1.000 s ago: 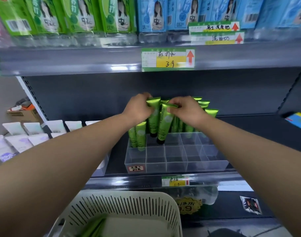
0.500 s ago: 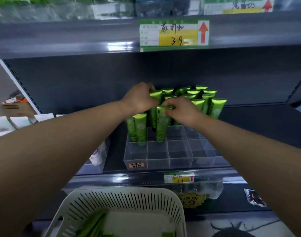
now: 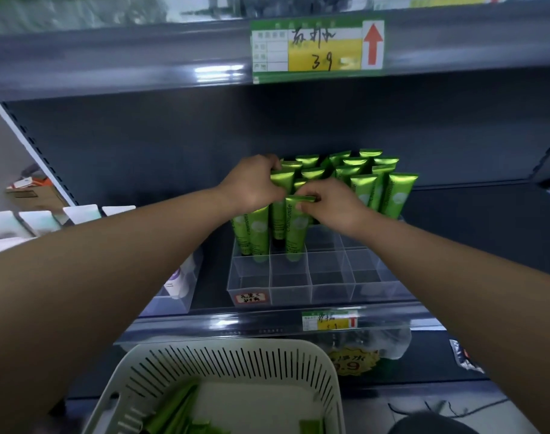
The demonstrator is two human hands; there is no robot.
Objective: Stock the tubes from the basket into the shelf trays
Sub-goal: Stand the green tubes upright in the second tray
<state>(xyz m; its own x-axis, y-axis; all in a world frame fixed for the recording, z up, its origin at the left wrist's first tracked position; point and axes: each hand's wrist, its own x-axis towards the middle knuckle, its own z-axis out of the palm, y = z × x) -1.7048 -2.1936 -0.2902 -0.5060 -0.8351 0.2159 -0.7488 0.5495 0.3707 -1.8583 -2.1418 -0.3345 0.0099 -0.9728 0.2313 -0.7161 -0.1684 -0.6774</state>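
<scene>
My right hand (image 3: 333, 205) pinches the flat crimped top of a green tube (image 3: 295, 228) between thumb and fingertips. It holds the tube upright, cap down, in the clear divided tray (image 3: 311, 288) on the shelf. The tube stands in the second cell from the left, one row back from the near row. I cannot tell whether its cap touches the tray floor.

My left hand (image 3: 253, 184) is just beside the right, fingers curled over the crimped top of a neighbouring tube (image 3: 281, 179), which stands just behind and to the left. Two more green tubes (image 3: 251, 234) stand in the cell to the left of the one I hold. The far rows of the tray are packed with standing tubes (image 3: 366, 177), crimped ends up. A small red-bordered label (image 3: 251, 298) is stuck on the tray's near left corner.

Near me and lower down is the white slotted basket (image 3: 223, 361), with loose green tubes (image 3: 173, 411) lying at its left side. White tubes (image 3: 81, 213) stand on the shelf to the left. A green and yellow price tag (image 3: 317, 48) with a red arrow hangs on the edge of the shelf above. A smaller tag (image 3: 330, 321) sits on the edge of this shelf.
</scene>
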